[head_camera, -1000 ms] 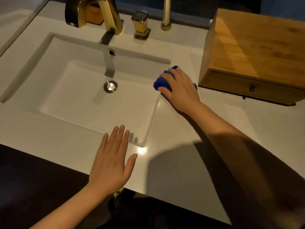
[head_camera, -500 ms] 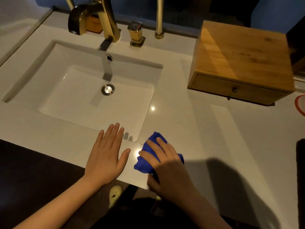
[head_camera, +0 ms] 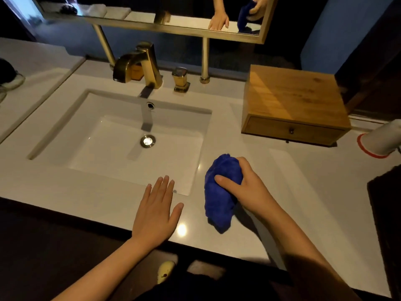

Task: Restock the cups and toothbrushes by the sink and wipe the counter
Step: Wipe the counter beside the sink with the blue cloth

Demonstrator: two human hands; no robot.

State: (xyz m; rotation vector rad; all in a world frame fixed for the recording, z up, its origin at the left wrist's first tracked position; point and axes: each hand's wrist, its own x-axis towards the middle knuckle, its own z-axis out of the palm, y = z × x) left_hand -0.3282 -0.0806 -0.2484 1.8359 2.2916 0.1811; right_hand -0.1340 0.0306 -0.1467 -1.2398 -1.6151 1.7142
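Counter (head_camera: 282,192), white and glossy, fills the head view, with a rectangular sink (head_camera: 195,135) sunk into its left half and a round metal drain (head_camera: 147,141) at the basin floor. Right hand (head_camera: 249,187) grips a bunched blue cloth (head_camera: 219,198), fingers curled over its top and thumb pressed on its near side; the cloth hangs down to the counter just right of the sink's front corner, near the front edge. Left hand (head_camera: 156,216) lies flat on the counter in front of the sink, palm down, fingers straight and close together, thumb spread, holding nothing. Brass faucet (head_camera: 138,64) and a square brass handle (head_camera: 181,80) stand behind the basin. Wooden drawer box (head_camera: 293,101) sits on the counter to the right, well apart from the cloth; beside it, at the frame's right edge, lies a white cup with a red rim (head_camera: 379,141), tipped on its side. Mirror (head_camera: 152,16) above reflects both hands and the cloth
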